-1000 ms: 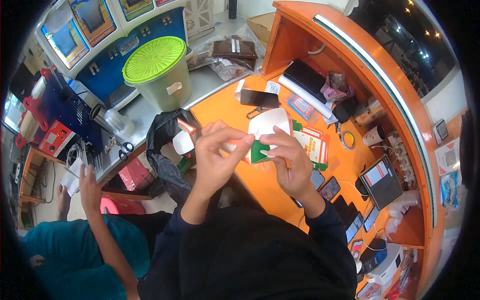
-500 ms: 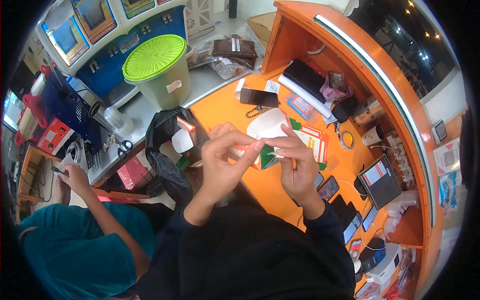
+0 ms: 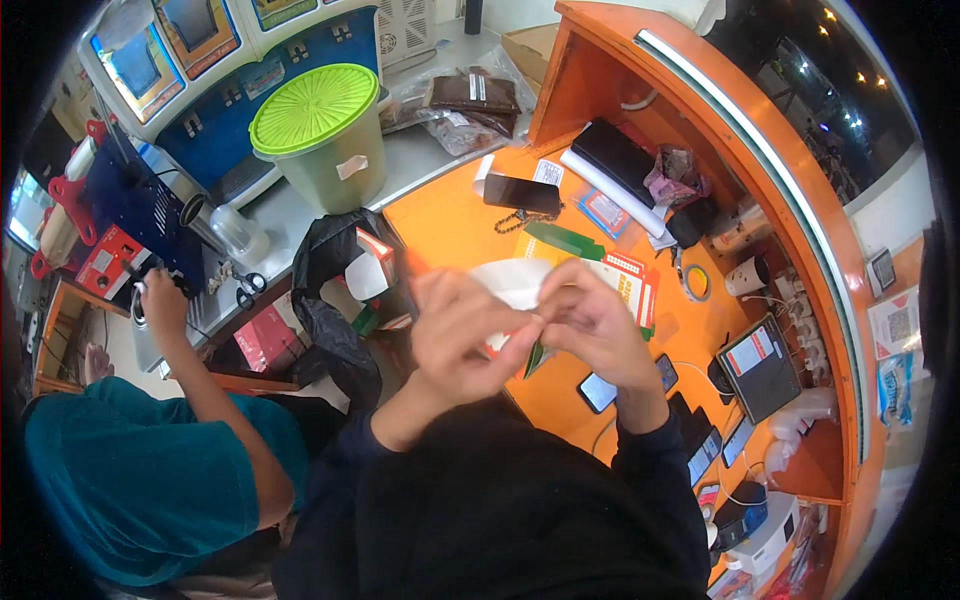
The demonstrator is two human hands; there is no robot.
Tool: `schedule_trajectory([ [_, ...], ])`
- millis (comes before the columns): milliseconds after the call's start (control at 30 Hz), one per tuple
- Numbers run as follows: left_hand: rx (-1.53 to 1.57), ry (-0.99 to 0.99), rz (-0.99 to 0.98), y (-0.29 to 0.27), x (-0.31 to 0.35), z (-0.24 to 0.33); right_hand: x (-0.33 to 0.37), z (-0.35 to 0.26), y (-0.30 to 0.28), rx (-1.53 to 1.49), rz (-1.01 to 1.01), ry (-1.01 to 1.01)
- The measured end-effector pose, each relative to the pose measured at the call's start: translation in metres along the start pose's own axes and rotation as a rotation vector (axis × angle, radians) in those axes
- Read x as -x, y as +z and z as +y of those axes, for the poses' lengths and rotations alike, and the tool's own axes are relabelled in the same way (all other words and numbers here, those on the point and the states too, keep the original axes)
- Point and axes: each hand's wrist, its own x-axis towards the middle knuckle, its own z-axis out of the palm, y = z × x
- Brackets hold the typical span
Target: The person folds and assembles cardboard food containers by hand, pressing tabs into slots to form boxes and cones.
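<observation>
Over the orange table, my left hand (image 3: 462, 338) and my right hand (image 3: 598, 325) meet at a small cardboard carton (image 3: 512, 278). Its white inside shows above my fingers, and a green and orange part shows below them. With thumb and fingers closed, my right hand pinches its edge. My left hand is smeared by motion, but its thumb and forefinger press together on the carton beside the right fingertips. Behind them lie flat printed cartons (image 3: 625, 278) in green, orange and white.
A black bin bag (image 3: 335, 262) with a carton in it hangs left of the table (image 3: 430, 215). Beyond stands a green-lidded tub (image 3: 325, 140). Phones (image 3: 598, 391), tape (image 3: 694, 283) and a dark device (image 3: 760, 368) lie rightward. A co-worker in teal (image 3: 150, 480) works at left.
The carton has turned and sits lower between my hands, uncovering more of the green flat carton behind. My right hand has moved slightly right. The co-worker's hand has moved up and right.
</observation>
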Motion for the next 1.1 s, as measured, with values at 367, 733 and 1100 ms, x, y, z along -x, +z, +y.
schedule_trajectory([
  [367, -0.332, -0.054, 0.067, -0.004, 0.009, -0.033, -0.009, 0.073, 0.039, 0.771, 0.561, -0.552],
  [733, 1.158, -0.865, -0.075, -0.001, 0.010, -0.027, -0.038, 0.062, 0.007, 0.440, 0.469, -0.283],
  [1100, 0.935, -0.758, 0.256, -0.006, 0.011, -0.033, -0.022, 0.029, 0.019, 0.849, 0.382, -0.634],
])
